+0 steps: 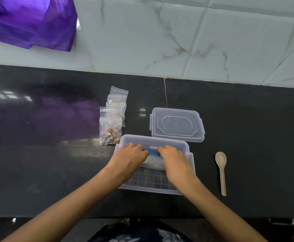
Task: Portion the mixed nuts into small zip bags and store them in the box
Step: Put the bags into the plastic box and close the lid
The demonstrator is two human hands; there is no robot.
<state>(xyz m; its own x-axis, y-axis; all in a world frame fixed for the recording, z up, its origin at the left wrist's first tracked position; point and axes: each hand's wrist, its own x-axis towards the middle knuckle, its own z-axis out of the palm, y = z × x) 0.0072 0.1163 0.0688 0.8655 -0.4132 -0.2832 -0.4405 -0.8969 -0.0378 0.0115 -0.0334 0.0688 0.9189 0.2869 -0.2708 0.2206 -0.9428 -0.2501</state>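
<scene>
Both hands are down inside the clear plastic box [154,165] at the near middle of the dark counter [46,154]. The left hand [130,157] and right hand [173,158] sit side by side with fingers curled over a clear bag with a blue strip [153,151] along its top, each gripping one end of that strip. The picture is soft here, so the bag seems to be a larger zip bag, but its contents cannot be made out. The bag lies in the far half of the box, while the near half shows a bare gridded floor.

Just left of the box's far corner, a row of small zip bags [114,117] lies overlapping on the counter, running away from the person; the nearest one clearly holds mixed nuts [110,135] and almost touches the box wall. The box's clear lid [176,124] lies flat on the counter just behind the box, towards the right. A tan spoon [221,172] lies well right of the box, bowl away from the person. Purple cloth [29,20] hangs against the tiled wall [195,41] at the far left.
</scene>
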